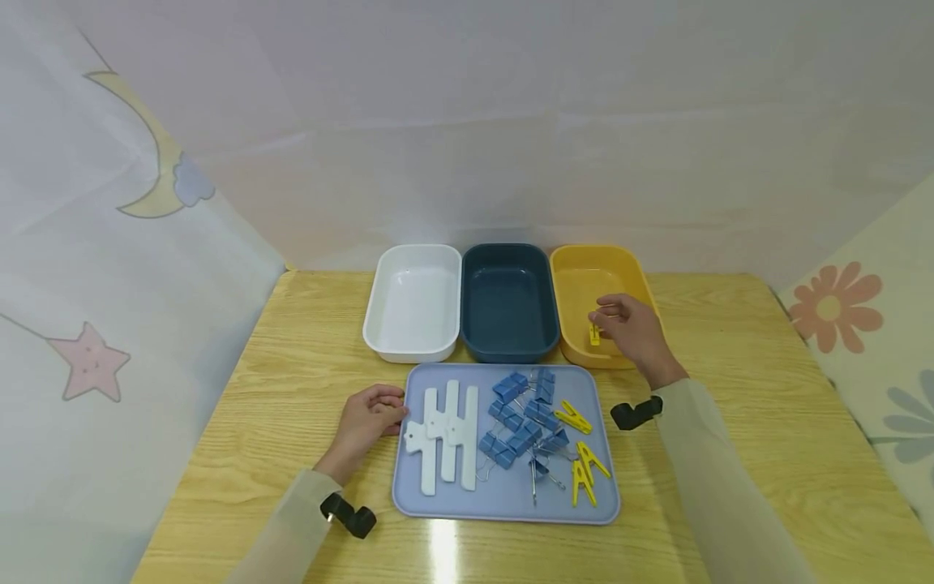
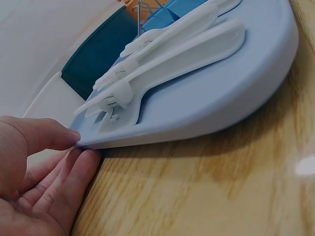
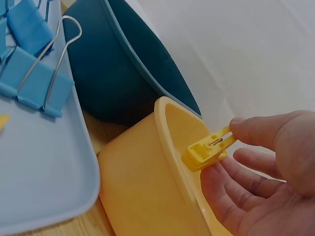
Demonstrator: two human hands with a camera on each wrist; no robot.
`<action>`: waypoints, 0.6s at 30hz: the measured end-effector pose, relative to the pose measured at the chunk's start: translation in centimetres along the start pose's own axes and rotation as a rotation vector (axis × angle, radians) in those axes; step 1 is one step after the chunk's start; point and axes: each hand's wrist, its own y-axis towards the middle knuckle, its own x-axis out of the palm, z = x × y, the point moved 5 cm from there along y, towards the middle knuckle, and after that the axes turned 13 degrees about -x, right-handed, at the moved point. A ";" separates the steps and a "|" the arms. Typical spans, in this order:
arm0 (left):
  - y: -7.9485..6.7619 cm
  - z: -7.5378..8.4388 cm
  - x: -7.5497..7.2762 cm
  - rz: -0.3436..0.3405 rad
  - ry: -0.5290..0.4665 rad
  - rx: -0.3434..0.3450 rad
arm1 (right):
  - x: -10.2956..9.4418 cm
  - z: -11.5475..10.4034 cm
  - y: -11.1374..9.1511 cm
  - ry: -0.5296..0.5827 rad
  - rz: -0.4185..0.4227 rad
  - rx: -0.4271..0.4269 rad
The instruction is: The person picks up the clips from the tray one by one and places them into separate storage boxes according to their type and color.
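Note:
My right hand (image 1: 633, 331) pinches a yellow clothespin (image 3: 204, 151) between thumb and fingers, held over the yellow bin (image 1: 584, 280). My left hand (image 1: 362, 426) holds the left edge of the pale blue tray (image 1: 503, 509), its thumb on the rim and its fingers at the side. Three white bag clips (image 1: 450, 438) lie upright in a row on the tray's left part. Several blue binder clips (image 1: 525, 436) are heaped in the middle, a few with wire handles sticking out. More yellow clothespins (image 1: 581, 483) lie along the tray's right side.
Beyond the tray a white bin (image 1: 416, 312) and a dark teal bin (image 1: 508, 312) stand side by side with the yellow one, close to the back wall. All rest on a wooden table (image 1: 292, 357). Patterned cloth (image 1: 467, 122) hangs round the table.

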 end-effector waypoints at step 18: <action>1.1 -0.9 -0.1 0.021 0.013 -0.015 | 0.9 0.9 1.4 -0.017 -0.070 0.047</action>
